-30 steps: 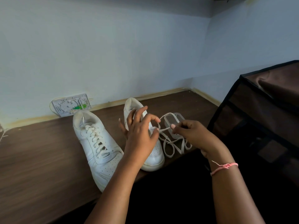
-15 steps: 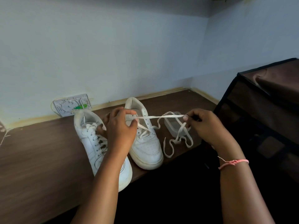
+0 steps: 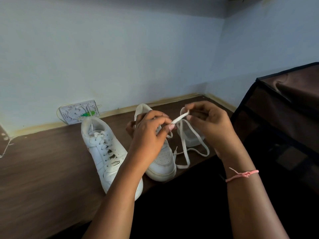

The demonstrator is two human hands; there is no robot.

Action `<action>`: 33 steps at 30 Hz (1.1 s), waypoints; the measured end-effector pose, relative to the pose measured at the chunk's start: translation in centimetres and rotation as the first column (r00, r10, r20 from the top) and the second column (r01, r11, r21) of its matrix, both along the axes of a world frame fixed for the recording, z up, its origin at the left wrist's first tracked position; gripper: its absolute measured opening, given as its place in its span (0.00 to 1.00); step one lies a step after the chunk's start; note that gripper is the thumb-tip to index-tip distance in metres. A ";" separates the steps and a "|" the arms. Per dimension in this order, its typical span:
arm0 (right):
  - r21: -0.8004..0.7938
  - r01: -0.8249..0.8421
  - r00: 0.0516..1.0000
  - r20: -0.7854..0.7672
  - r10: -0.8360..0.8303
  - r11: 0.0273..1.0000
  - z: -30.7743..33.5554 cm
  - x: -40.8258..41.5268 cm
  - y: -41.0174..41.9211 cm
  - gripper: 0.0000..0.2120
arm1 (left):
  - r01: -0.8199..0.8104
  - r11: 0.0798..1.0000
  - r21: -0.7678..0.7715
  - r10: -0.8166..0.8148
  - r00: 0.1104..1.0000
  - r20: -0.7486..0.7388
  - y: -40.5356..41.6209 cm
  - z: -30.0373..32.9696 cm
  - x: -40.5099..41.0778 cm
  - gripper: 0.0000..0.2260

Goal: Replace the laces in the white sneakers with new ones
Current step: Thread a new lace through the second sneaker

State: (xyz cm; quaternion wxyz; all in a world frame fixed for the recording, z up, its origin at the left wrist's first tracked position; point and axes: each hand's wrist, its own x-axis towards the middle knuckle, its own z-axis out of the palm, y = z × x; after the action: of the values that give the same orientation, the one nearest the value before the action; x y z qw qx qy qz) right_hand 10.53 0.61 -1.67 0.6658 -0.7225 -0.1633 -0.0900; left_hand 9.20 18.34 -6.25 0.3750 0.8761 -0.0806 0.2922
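Both hands are working above the right sneaker (image 3: 164, 157), which is standing on the brown surface (image 3: 43, 169) beside the laced left sneaker (image 3: 105, 149). The left hand (image 3: 148, 135) is pinching a white lace (image 3: 179, 118) between thumb and fingertip, and the right hand (image 3: 210, 123) is curling its fingers round the same lace just beside it. The rest of the lace is trailing in loops onto the surface, near a clear plastic box (image 3: 193, 137).
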 end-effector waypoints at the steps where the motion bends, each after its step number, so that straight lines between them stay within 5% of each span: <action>1: 0.201 -0.038 0.997 -0.063 0.052 0.979 0.1 0.0 0.1 0.12 | -0.014 0.999 0.053 0.017 0.998 -0.052 0.1 0.2 -0.3 0.06; 3: 0.595 -0.068 0.968 -0.155 0.197 0.801 0.5 0.2 0.0 0.11 | 0.018 0.976 0.217 0.030 0.976 -0.215 0.6 0.5 -0.9 0.06; 6: 0.754 -0.034 0.924 -0.227 0.309 0.656 1.1 0.5 -0.5 0.06 | 0.183 0.934 0.306 -0.051 0.918 -0.394 1.2 0.3 -1.5 0.06; 9: 0.600 -0.029 0.883 -0.359 0.301 0.800 0.3 0.6 0.0 0.03 | 0.207 0.959 0.193 -0.120 0.915 -0.385 1.1 0.4 -1.4 0.05; 12: 0.056 -0.053 0.911 -0.405 0.071 0.997 -0.8 0.3 0.6 0.06 | 0.161 0.986 0.050 -0.140 0.945 -0.296 1.4 0.2 -1.0 0.10; 14: -0.236 -0.177 0.940 -0.330 0.093 0.955 -0.8 -0.2 1.0 0.09 | 0.144 0.990 0.007 -0.138 0.961 -0.238 1.5 0.3 -0.9 0.13; 16: -0.332 -0.328 0.923 -0.311 0.226 0.884 -1.1 -0.4 1.5 0.15 | 0.157 0.987 -0.021 -0.158 0.967 -0.198 1.2 0.5 -0.8 0.10; 20: -0.539 -0.159 0.983 -0.167 0.081 0.827 -1.7 0.0 2.3 0.10 | 0.122 0.992 -0.035 -0.126 0.983 -0.134 1.2 0.7 -0.8 0.10; 28: -0.523 0.431 0.897 0.156 -0.415 0.735 -2.1 1.1 -0.9 0.07 | 0.061 0.996 -0.058 -0.072 0.974 -0.214 2.4 0.7 -0.8 0.15; 30: -0.427 0.414 0.898 0.049 -0.437 0.804 -2.0 1.0 -1.0 0.07 | 0.161 0.987 -0.025 -0.160 0.927 -0.338 2.3 0.8 -1.1 0.14; 33: -0.186 0.203 0.962 -0.143 -0.231 0.961 -0.8 0.5 -0.4 0.10 | 0.234 0.972 0.010 -0.206 0.873 -0.442 1.9 0.4 -1.3 0.18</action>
State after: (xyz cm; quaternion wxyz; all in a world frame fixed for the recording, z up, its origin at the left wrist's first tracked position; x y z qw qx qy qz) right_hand 11.06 0.21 -2.50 0.5989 -0.7951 -0.0350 -0.0887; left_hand 7.87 20.27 -5.86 0.3866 0.9156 -0.1025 0.0406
